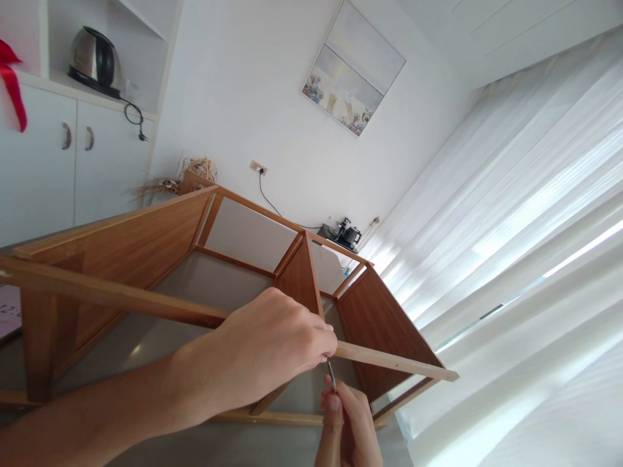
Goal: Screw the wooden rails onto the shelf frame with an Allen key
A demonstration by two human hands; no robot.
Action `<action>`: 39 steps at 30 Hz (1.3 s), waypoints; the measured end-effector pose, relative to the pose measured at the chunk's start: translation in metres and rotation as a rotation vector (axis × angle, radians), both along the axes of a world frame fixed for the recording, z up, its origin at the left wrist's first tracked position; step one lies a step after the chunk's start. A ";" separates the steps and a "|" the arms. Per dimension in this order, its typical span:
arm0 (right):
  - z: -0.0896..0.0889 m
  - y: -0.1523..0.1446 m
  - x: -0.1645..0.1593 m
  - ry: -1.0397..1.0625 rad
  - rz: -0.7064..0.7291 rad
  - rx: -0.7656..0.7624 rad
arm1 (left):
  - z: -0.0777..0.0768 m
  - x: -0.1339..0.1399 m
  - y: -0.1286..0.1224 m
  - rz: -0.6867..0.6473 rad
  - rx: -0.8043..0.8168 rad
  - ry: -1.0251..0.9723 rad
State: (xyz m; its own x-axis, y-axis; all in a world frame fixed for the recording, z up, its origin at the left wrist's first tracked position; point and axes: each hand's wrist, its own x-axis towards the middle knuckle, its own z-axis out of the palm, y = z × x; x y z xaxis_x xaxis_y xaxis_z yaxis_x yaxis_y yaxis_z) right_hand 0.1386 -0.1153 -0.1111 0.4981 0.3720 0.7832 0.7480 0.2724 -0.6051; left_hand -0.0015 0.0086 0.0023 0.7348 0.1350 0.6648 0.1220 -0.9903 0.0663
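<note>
Holding rod (331, 375) beside compartmented frame (296, 275)

Bare left forearm (131, 389): slants up and rightward from the lower left corner.
Bare left hand (277, 331): back uppermost, fingers curled in a grip.
Bare right hand (359, 418): just below the left, upright, thumb and fingers pinched together.

head camera — near, tilted — looks across the wooden frame (298, 277) toward the wall (233, 97).
</note>
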 end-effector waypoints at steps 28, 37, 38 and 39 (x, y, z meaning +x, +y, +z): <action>0.031 -0.010 0.036 -0.510 -0.044 -0.083 | 0.000 0.001 0.001 -0.041 -0.051 0.004; 0.033 -0.009 0.034 -0.450 -0.034 -0.110 | -0.001 0.000 0.002 -0.046 -0.013 0.010; 0.034 -0.009 0.033 -0.446 -0.038 -0.106 | -0.001 0.000 0.002 -0.046 -0.015 0.007; 0.034 -0.009 0.033 -0.447 -0.045 -0.098 | -0.001 0.000 0.002 -0.047 -0.018 0.004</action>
State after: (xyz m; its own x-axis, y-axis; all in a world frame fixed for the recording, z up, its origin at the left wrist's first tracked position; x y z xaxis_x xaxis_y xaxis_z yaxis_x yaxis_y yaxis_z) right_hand 0.1714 -0.1245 -0.0770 0.1368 0.4411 0.8869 0.9513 0.1913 -0.2419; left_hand -0.0010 0.0104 0.0009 0.7429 0.1127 0.6599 0.0760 -0.9936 0.0841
